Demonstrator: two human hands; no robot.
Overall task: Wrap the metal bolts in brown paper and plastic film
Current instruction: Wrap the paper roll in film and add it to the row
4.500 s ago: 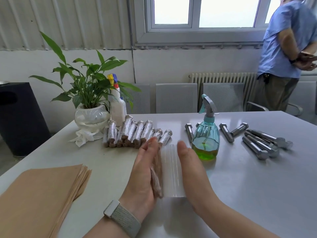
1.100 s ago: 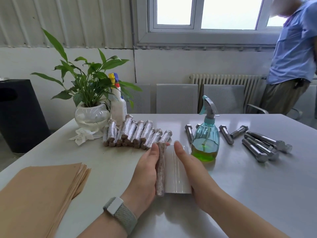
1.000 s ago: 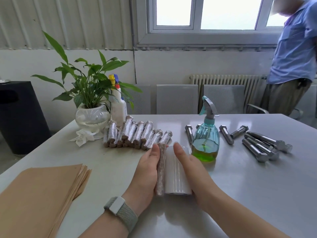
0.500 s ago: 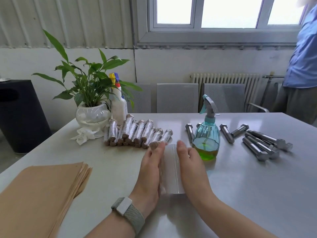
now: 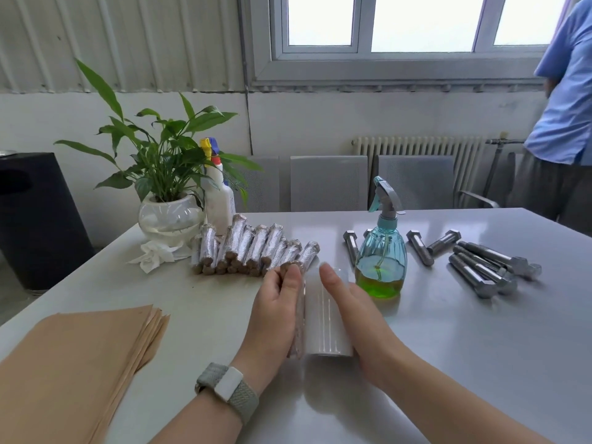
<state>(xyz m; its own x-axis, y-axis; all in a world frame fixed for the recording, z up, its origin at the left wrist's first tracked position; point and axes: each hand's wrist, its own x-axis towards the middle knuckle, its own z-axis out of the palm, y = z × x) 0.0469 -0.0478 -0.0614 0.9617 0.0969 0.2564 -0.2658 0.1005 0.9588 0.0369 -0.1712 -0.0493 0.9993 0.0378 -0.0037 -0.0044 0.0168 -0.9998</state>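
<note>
A bolt wrapped in brown paper [image 5: 300,325] lies lengthwise at the table's middle, pressed against the left side of a roll of clear plastic film [image 5: 325,322]. My left hand [image 5: 272,315] grips this bolt, thumb curled near its far end. On the roll's right side rests my right hand [image 5: 355,312], fingers straight. Behind them sits a row of several bolts wrapped in paper and film [image 5: 253,248]. Several bare metal bolts [image 5: 480,267] lie at the right. A stack of brown paper sheets [image 5: 73,363] covers the near left.
A teal spray bottle [image 5: 381,261] with green liquid stands just right of the roll. At the back left are a potted plant [image 5: 169,216], a white bottle [image 5: 219,200] and a crumpled tissue [image 5: 153,256]. A person [image 5: 563,107] stands at the window.
My left hand has turned back a little, so the wrapped bolt shows beside the roll again. The person at the window has shifted further right.
</note>
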